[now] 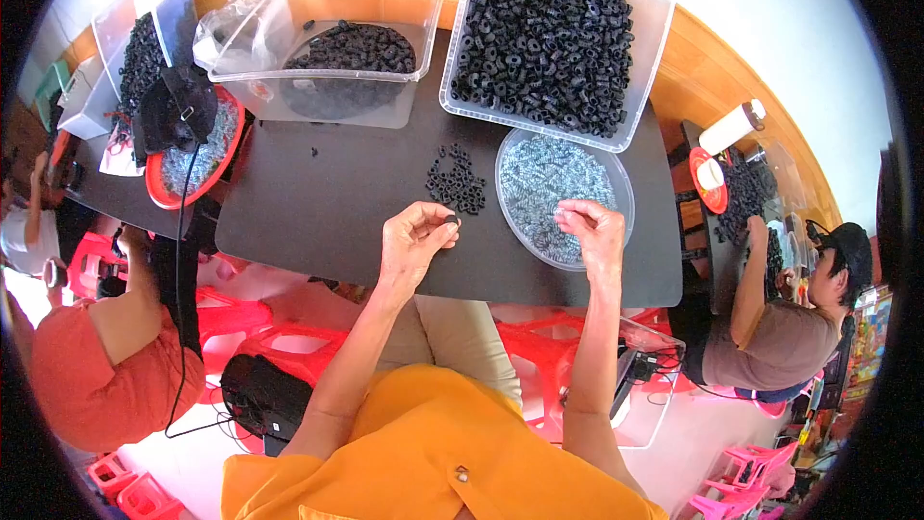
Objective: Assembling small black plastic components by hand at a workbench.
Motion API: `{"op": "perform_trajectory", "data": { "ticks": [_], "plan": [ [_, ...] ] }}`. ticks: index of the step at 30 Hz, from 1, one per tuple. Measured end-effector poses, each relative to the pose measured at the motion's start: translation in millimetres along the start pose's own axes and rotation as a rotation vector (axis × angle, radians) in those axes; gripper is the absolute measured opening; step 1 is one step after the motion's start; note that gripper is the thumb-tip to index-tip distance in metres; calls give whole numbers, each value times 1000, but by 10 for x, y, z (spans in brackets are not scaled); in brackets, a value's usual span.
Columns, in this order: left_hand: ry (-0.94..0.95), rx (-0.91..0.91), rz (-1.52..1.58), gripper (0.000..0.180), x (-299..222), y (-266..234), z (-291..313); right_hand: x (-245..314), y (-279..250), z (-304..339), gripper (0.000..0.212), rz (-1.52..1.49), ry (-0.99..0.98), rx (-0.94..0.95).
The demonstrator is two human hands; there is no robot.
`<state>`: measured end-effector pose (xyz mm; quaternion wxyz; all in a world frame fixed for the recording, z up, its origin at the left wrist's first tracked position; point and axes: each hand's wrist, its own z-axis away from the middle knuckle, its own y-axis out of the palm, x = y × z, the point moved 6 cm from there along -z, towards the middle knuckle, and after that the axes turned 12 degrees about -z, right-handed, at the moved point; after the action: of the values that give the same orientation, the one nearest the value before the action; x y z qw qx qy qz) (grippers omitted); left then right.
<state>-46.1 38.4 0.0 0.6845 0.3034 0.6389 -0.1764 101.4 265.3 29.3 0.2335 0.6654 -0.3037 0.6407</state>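
Observation:
Over the dark table, my left hand is closed, with thumb and fingertips pinching a small black ring-like plastic part. My right hand hovers above the near part of a round clear tub, its thumb and fingers pressed together. Whatever sits in that pinch is too small to make out. Many tiny shiny, clear or silvery pieces fill the tub. Just beyond my left hand lies a loose pile of small black rings.
A large clear bin full of black ribbed parts stands behind the tub. Left of it, another clear bin holds black parts and a plastic bag. Co-workers sit at tables on both sides. A cable hangs at the left.

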Motion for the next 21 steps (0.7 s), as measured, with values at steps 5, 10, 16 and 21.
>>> {"op": "perform_trajectory", "data": {
  "ticks": [5, 10, 16, 21],
  "plan": [
    [-14, 8, 4, 10, -15, -18, 30, 95, 33, 47, 11, 37, -42, -57],
    [10, 25, 21, 14, -27, -14, 49, 207, 75, 99, 10, 1, -93, -120],
    [53, 73, -12, 14, 0, -1, 53, 450, 687, 330, 12, -55, -165, 152],
    [86, 88, -74, 19, -3, -14, 57, 537, 1066, 403, 14, -25, -246, 252]
  ]
}}
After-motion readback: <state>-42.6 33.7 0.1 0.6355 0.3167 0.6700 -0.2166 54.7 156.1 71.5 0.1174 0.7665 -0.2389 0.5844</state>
